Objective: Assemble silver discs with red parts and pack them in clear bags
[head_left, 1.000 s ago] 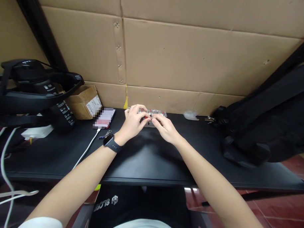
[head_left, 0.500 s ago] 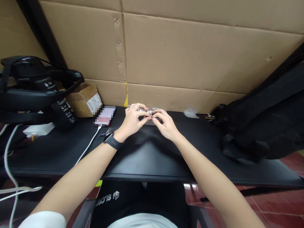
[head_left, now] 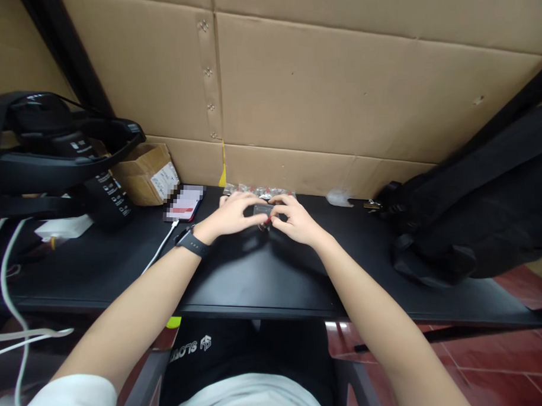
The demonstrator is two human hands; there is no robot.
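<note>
My left hand (head_left: 233,214) and my right hand (head_left: 296,220) meet at the middle of the black desk (head_left: 269,268), fingers pinched together on a small grey and red part with a metal ring (head_left: 264,213). Just behind them, against the cardboard wall, lies a clear plastic pack of small red and silver parts (head_left: 258,191). A black watch (head_left: 191,243) is on my left wrist.
A phone (head_left: 184,202) on a white cable lies left of my hands, beside a small cardboard box (head_left: 146,174). A black headset and strap gear (head_left: 54,154) fill the far left. A black backpack (head_left: 475,210) leans at the right. A crumpled clear wrapper (head_left: 340,198) sits near the wall.
Both hands have drawn a little toward me, away from the plastic pack, with the small part still pinched between them. The pack now shows behind the fingers.
</note>
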